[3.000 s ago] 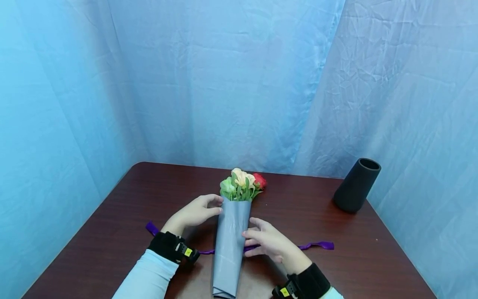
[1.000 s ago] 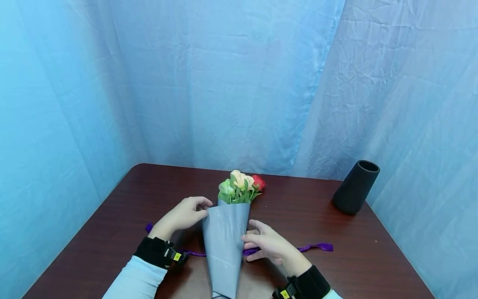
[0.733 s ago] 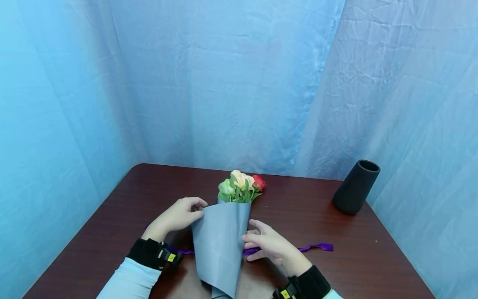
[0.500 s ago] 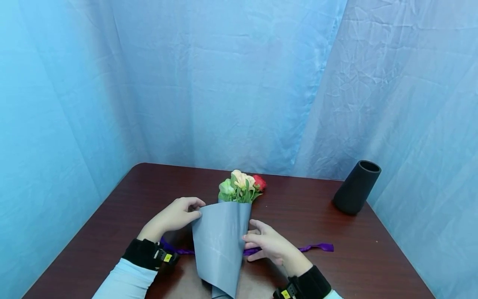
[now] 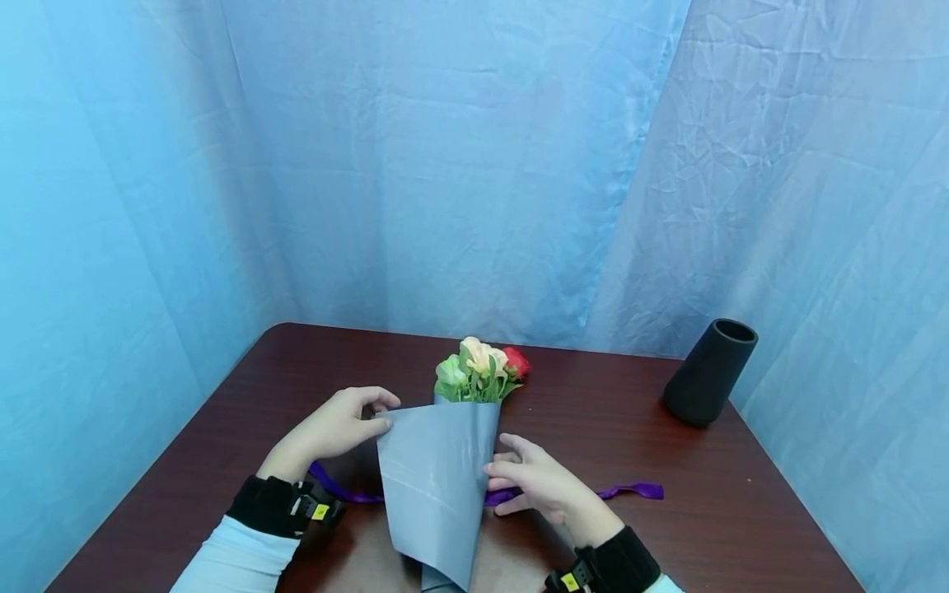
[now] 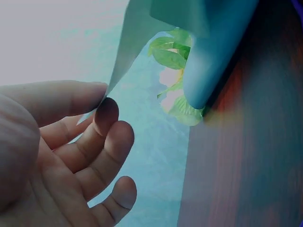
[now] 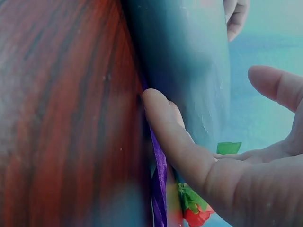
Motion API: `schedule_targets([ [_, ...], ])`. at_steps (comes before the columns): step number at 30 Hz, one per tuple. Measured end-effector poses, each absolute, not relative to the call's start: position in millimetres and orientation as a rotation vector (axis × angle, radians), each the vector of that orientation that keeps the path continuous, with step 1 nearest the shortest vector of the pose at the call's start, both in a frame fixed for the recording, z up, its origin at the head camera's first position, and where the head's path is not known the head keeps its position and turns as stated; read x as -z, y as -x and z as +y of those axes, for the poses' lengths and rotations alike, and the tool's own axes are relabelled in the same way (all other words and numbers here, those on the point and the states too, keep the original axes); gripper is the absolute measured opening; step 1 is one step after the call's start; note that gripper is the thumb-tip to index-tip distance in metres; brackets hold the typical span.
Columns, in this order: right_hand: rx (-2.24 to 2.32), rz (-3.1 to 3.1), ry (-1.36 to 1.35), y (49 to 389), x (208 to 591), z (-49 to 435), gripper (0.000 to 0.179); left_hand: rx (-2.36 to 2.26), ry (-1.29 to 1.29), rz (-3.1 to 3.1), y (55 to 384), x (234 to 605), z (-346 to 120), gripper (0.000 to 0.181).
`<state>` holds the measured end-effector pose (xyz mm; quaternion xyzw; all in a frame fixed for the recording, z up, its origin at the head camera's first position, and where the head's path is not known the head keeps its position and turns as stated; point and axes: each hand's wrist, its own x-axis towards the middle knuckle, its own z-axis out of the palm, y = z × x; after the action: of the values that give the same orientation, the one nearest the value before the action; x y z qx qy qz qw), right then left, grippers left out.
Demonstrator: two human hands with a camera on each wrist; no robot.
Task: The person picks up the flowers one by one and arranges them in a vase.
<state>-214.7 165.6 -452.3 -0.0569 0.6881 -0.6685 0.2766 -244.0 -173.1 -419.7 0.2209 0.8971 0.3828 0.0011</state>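
On counter [image 5: 593,412]: one wrapper [image 5: 437,478], one purple ribbon [image 5: 648,491], one vase [image 5: 709,375]
Red flower [image 5: 516,361]: one
Left grip [image 5: 337,424]: pinching wrapper edge
Right grip [image 5: 544,482]: wide, against wrapper

On my remote feed I count one grey-blue wrap [image 5: 437,478] and, clocked from it, two hands — left hand [image 5: 336,424] at ten o'clock, right hand [image 5: 550,487] at three. At twelve: one red bloom [image 5: 516,361], one green bloom [image 5: 450,373], at least two cream blooms [image 5: 477,354]. Two purple ribbon stretches [image 5: 358,498], at nine and three. One black vase [image 5: 709,375] at two, two black wristbands [image 5: 261,506] at nine and four — one table [image 5: 586,412].
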Motion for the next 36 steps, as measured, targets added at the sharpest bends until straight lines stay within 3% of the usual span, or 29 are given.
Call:
schedule_targets([
  [7, 1.774, 1.969, 0.17, 221.0, 447.0, 173.7, 0.086, -1.338, -0.796, 2.808, 240.7, 414.2, -169.1, 0.026],
  [18, 1.955, 2.299, 0.304, 229.1, 432.3, 192.4, 0.05, -1.377, -0.96, 2.826, 233.6, 406.1, -157.7, 0.014],
  [26, 2.03, 2.606, 0.35, 229.2, 420.0, 201.3, 0.031, -1.374, -1.033, 2.788, 229.3, 402.7, -145.7, 0.017],
  [36, 1.821, 2.975, 0.604, 226.3, 417.2, 199.0, 0.025, -1.328, -1.137, 2.78, 223.9, 402.5, -127.0, 0.03],
])
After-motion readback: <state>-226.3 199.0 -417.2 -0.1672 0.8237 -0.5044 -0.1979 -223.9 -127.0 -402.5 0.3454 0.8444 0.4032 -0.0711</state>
